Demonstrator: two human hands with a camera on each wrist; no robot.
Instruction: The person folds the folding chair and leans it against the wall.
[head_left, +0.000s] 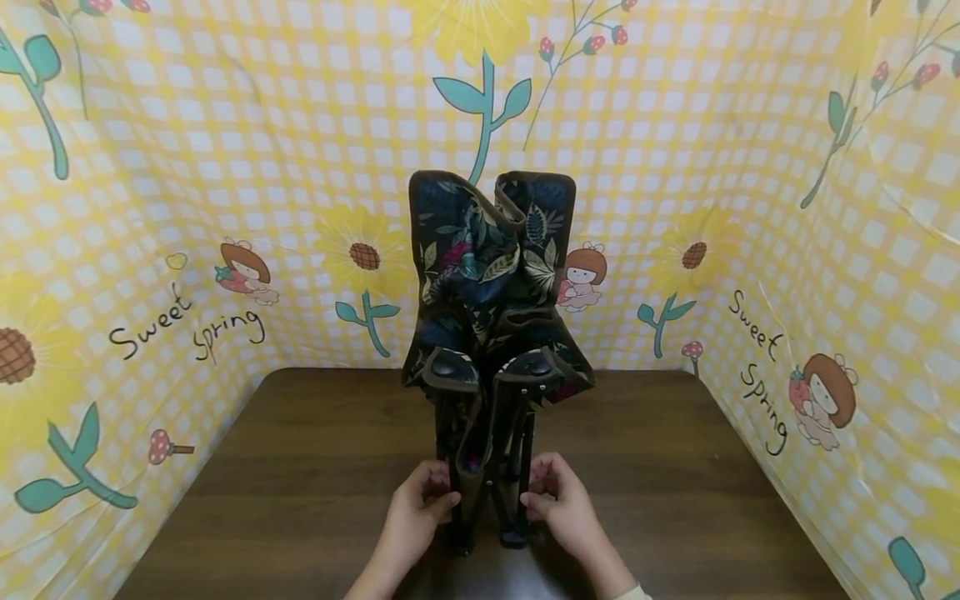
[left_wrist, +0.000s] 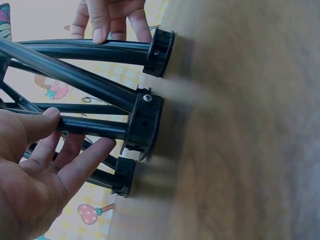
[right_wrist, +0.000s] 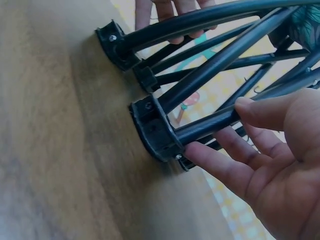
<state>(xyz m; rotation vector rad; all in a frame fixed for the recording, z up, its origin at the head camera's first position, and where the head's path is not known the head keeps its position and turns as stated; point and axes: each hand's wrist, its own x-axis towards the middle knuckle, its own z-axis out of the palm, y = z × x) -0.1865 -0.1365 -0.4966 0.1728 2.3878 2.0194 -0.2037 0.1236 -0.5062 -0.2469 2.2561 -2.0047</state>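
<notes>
A small folding chair [head_left: 480,275] with dark floral fabric stands upright and mostly folded on the wooden table [head_left: 337,433]. Its black tube legs cross and end in plastic feet [left_wrist: 145,122]. Low on the left front leg, my left hand [head_left: 416,508] pinches the tube between thumb and fingers; the left wrist view shows this grip just above a foot. My right hand [head_left: 562,504] holds the right front leg the same way, its thumb on top of the tube in the right wrist view. The fabric seat sags in folds between the legs.
A yellow checked cloth [head_left: 300,167] printed with sunflowers and cartoon girls hangs behind the table and along both sides. The table's far edge [head_left: 637,372] runs just behind the chair.
</notes>
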